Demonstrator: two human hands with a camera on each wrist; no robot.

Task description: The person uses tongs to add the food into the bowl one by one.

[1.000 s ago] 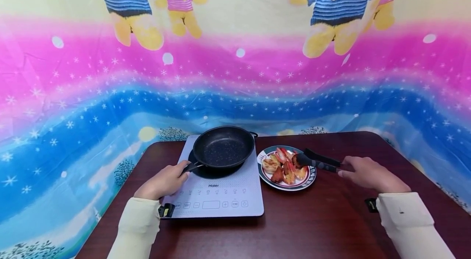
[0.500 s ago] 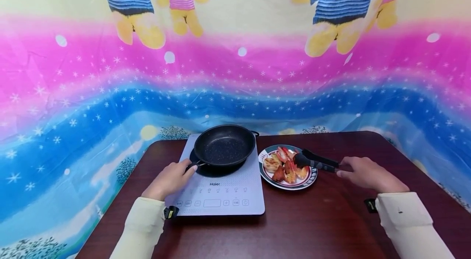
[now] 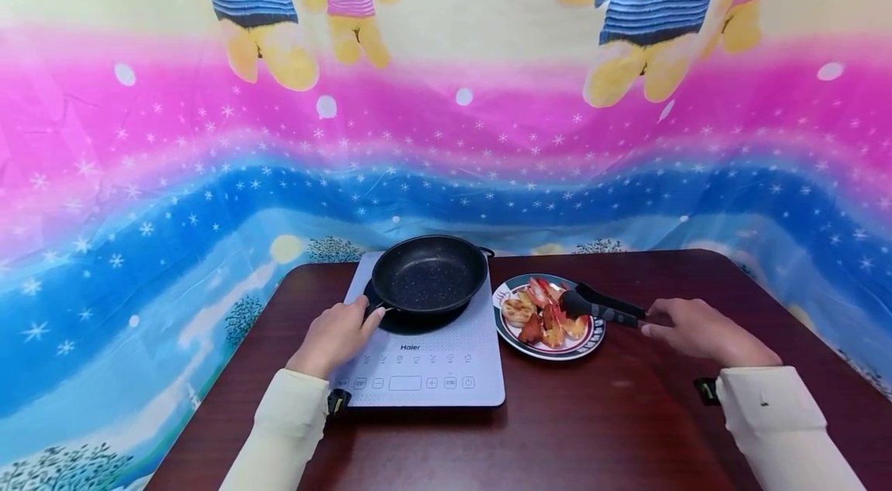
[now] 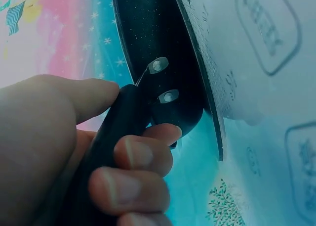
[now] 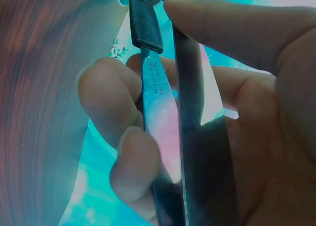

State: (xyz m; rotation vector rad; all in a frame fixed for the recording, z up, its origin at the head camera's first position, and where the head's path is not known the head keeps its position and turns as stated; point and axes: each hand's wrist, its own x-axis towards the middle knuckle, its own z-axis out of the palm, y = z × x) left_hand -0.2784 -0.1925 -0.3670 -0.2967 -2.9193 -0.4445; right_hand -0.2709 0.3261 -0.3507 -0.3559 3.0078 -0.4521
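A black frying pan with a speckled inside sits over the induction cooktop. My left hand grips its black handle, the fingers curled under and the thumb along the top in the left wrist view. My right hand holds metal tongs with black tips, the thumb on one arm and the fingers round the other. The tong tips lie over the right side of a plate, at a pile of food pieces, browned and reddish.
The plate stands just right of the cooktop on a dark wooden table. A small loop handle sticks out at the pan's far right. A printed cloth hangs behind the table.
My left hand has shifted a little right along the pan handle, its thumb now nearer the pan. The right hand, tongs and plate have hardly moved; the whole head view has shifted slightly.
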